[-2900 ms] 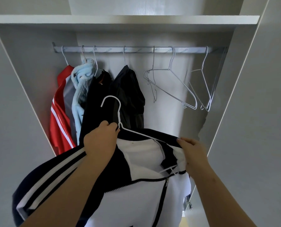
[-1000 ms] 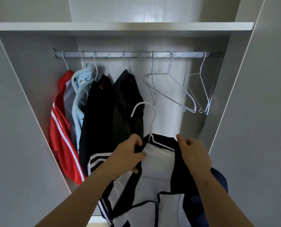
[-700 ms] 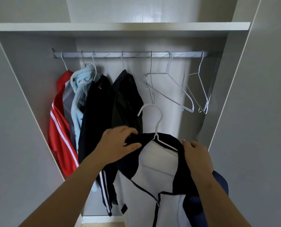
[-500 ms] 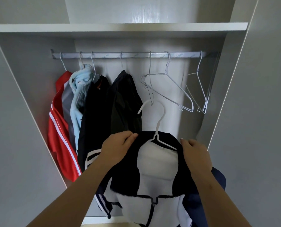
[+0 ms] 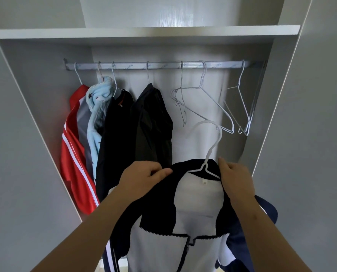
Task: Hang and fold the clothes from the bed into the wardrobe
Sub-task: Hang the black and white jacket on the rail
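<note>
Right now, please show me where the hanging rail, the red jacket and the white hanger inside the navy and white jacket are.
hanging rail (image 5: 163,66), head view, middle of the bar.
red jacket (image 5: 73,154), head view, its red front panel.
white hanger (image 5: 212,148), head view, the neck below its hook.

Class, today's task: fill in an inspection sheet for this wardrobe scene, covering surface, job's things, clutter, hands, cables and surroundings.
Surface: hanging rail under a white shelf.
Job's things: navy and white jacket draped on a white hanger; its hook is below the rail, not yet hung.
Clutter: at the rail's left hang a red jacket, a light blue garment and black garments; empty wire hangers hang at its right.
Hands: left hand pinches the jacket's collar; right hand grips the collar's other side.
Cables: nothing seen.
Surroundings: grey wardrobe panels on both sides.
</note>
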`<act>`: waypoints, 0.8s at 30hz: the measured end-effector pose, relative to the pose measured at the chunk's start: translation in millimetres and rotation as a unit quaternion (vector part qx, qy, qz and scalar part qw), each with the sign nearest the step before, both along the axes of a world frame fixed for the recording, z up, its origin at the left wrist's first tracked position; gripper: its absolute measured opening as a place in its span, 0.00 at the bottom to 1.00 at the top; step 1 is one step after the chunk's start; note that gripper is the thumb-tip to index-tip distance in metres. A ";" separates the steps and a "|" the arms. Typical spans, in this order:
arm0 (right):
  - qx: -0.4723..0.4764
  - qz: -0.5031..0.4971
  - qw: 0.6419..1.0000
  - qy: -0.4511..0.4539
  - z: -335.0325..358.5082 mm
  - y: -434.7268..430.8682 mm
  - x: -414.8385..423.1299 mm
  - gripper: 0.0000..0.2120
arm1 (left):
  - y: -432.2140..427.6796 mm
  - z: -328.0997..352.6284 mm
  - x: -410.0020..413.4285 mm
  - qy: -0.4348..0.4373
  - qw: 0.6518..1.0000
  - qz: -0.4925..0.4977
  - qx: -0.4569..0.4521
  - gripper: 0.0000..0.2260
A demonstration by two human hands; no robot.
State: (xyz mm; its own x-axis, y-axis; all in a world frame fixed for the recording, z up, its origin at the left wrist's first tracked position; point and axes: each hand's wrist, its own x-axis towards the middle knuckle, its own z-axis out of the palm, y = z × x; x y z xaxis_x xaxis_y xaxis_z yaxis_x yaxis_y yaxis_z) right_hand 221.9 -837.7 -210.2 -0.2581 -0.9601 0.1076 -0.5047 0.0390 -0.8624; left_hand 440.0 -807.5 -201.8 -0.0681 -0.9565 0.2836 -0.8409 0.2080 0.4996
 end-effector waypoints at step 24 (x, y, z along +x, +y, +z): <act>0.162 0.020 0.966 -0.198 -13.4 -13.4 -48.5 0.15 | -22.2 -23.9 -31.4 0.128 0.991 -0.014 0.030 0.03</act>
State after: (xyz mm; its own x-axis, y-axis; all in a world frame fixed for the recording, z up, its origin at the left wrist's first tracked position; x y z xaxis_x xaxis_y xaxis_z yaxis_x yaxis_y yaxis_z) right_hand 173.4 -851.1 -223.5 -0.1793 -0.9367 -0.3008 -0.1436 0.3274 -0.9339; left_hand 408.6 -829.8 -225.7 -0.0280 -0.9710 0.2374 -0.6797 0.1926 0.7077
